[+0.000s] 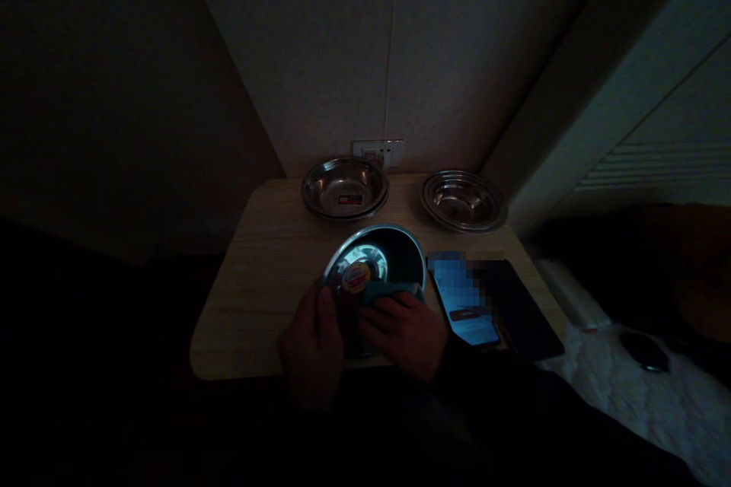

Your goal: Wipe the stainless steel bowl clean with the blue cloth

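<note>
A shiny metal bowl (403, 255) is tilted toward me near the front edge of the table, with a round red and yellow sticker (356, 278) inside it. My left hand (313, 346) is closed on the bowl's left rim, thumb on the inner side. Inside the bowl, my right hand (403, 331) presses a teal cloth (391, 289) against the inner wall, its fingers bent over it. The low light hides the bowl's lower part and some of the fingers.
Two stacks of metal bowls stand at the back, a left stack (346, 186) and a right stack (464, 202). A lit phone (465, 300) and a dark flat object (525, 312) lie right of the bowl on the wooden table (245, 297). A wall socket (378, 151) is behind.
</note>
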### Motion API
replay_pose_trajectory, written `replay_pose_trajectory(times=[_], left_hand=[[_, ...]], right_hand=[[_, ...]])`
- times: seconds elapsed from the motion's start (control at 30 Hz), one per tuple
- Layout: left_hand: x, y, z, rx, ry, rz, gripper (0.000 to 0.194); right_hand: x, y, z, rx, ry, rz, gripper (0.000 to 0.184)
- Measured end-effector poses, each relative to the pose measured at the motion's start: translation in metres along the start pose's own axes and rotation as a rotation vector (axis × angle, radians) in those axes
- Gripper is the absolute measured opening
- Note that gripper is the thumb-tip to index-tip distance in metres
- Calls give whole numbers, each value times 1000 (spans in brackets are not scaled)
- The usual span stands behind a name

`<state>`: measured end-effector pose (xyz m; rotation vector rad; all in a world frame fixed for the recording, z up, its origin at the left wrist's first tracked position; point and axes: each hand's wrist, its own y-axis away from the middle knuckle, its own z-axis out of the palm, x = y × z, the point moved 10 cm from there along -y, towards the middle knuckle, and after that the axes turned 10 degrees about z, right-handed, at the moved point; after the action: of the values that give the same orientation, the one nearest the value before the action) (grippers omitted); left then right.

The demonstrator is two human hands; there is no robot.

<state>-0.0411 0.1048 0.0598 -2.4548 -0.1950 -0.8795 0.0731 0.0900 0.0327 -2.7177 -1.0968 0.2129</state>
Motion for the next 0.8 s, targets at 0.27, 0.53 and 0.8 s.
replay_pose_trajectory(times=[0.27,0.53,0.8], left_hand=[[-1,-1,1,-13,6,-17,33],[0,-1,2,-19,30,-16,31],[1,-3,1,-24,5,-12,31]], right_hand=[[1,-1,-1,3,11,-11,15],[1,1,0,17,6,-17,16],[-2,-3,-3,-31,9,-40,16]])
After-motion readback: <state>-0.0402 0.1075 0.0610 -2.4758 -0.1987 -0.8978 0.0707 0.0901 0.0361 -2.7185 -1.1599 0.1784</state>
